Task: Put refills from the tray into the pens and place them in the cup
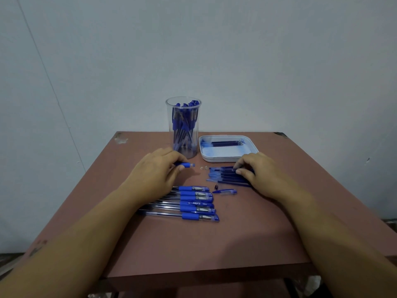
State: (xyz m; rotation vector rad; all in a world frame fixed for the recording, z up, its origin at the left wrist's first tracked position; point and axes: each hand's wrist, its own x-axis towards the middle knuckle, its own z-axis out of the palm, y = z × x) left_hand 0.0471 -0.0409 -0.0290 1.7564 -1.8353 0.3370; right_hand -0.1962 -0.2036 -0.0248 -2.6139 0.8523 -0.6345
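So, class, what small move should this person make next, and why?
Probably lift one refill clear and slide it into the pen barrel. The right hand pinches at the loose refills in front of the tray, and the left hand holds the pen barrel pointing towards them, while a loose cap lies on the table.

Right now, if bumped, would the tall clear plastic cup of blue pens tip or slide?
Tall clear plastic cup looks narrow for its height, so probably tippy if hit near the rim. Packed blue pens likely add weight; a low push may slide it.
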